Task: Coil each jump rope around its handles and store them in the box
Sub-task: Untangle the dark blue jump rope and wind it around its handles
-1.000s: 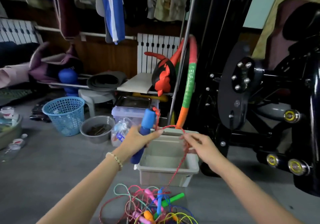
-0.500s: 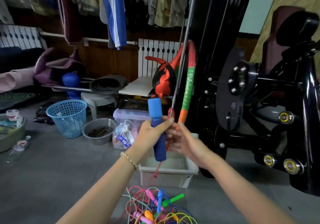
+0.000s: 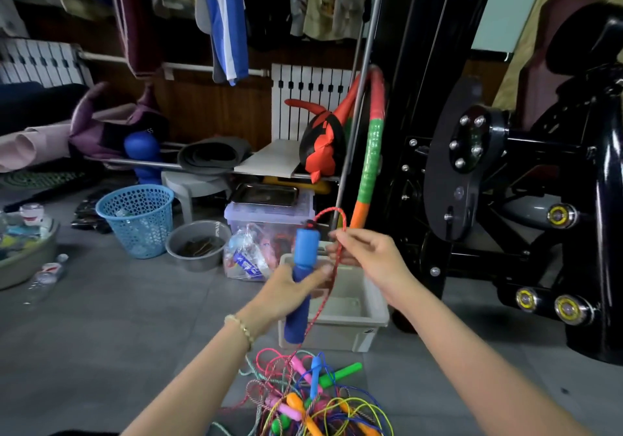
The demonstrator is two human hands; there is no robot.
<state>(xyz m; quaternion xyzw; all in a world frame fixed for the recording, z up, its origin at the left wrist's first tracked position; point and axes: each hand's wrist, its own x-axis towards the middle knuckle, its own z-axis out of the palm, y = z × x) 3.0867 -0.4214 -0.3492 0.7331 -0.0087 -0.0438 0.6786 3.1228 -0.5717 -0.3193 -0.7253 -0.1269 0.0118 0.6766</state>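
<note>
My left hand (image 3: 292, 290) grips blue jump rope handles (image 3: 303, 260), held upright above a white plastic box (image 3: 362, 321) on the floor. A red cord (image 3: 332, 215) arcs out of the handle top and runs down past the handles. My right hand (image 3: 365, 253) pinches that cord just right of the handles. Below, on the floor in front of the box, lies a tangled pile of jump ropes (image 3: 305, 398) with pink, green, orange and blue handles.
A black exercise machine (image 3: 512, 179) stands close on the right. Left of the box are a clear storage bin (image 3: 269, 213), a grey bowl (image 3: 197, 245) and a blue basket (image 3: 136, 220). A striped hoop (image 3: 371, 152) leans behind the box. Clothes hang above.
My right hand has drawn the red cord up into a loop over the handle top and shifted right. The left hand has lowered slightly with the handles.
</note>
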